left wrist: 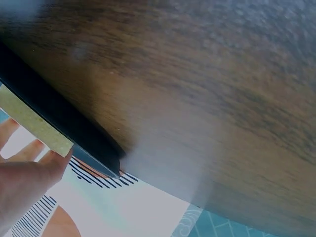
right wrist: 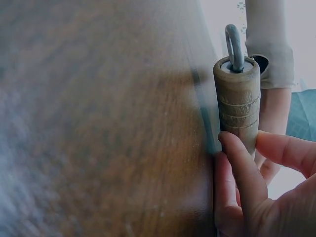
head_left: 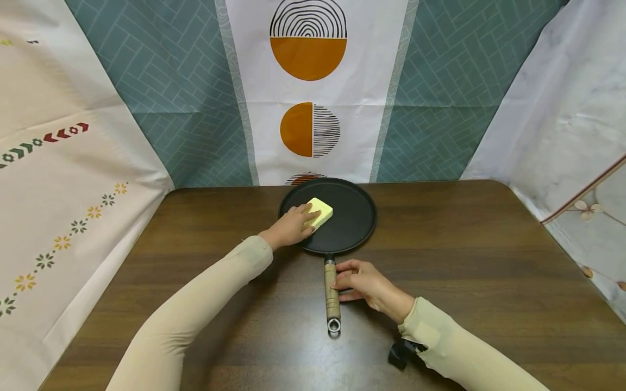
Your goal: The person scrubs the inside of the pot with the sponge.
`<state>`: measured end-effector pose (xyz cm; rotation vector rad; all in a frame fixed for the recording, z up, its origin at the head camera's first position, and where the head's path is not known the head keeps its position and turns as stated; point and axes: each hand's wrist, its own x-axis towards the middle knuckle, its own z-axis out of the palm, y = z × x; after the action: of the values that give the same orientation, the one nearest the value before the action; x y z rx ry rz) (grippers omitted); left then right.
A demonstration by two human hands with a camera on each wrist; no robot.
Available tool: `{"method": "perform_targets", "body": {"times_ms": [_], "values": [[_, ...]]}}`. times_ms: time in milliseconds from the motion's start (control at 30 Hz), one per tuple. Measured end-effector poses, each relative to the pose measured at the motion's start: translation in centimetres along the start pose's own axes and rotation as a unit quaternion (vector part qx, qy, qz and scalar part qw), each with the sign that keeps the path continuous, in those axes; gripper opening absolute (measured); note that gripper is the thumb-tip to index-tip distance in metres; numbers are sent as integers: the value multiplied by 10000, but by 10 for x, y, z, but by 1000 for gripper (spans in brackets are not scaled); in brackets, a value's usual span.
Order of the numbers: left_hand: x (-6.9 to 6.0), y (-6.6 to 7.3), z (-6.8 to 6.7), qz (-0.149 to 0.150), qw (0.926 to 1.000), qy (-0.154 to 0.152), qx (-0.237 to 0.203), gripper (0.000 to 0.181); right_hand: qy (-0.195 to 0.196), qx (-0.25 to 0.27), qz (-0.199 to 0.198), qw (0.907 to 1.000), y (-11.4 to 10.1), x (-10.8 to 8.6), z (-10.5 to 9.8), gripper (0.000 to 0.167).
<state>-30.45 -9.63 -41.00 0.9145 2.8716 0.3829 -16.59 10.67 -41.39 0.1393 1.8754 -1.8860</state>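
Note:
A round black flat pan (head_left: 349,217) lies on the table, its wooden handle (head_left: 332,290) pointing toward me and ending in a metal ring. My left hand (head_left: 292,225) holds a pale yellow sponge (head_left: 321,209) against the left half of the pan's surface. Seen from the left wrist, the fingers grip the sponge (left wrist: 37,123) just above the pan's dark rim (left wrist: 64,116). My right hand (head_left: 364,285) pinches the handle from its right side. In the right wrist view, thumb and fingers of that hand (right wrist: 261,192) close on the handle (right wrist: 238,106) below its grooves.
The brown wooden table (head_left: 464,244) extends to both sides of the pan. Behind it hangs a patterned cloth (head_left: 195,81), with light cloths (head_left: 58,190) at the sides. A small black device (head_left: 403,350) sits at my right wrist.

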Motion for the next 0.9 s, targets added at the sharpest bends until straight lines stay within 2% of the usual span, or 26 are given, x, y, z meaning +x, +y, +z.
{"method": "perform_targets", "body": {"times_ms": [233,433,900], "values": [[-3,2,2,238,9997,-28,-2,52,-12,-2,-23,10000,0,0,0,45],[-7,6,2,190,9998,-115,-12,52,-55,24,-54,10000,0,-1,0,46],[-11,11,9,195,9997,70,-85,52,-9,47,-20,10000,0,0,0,46]]}}
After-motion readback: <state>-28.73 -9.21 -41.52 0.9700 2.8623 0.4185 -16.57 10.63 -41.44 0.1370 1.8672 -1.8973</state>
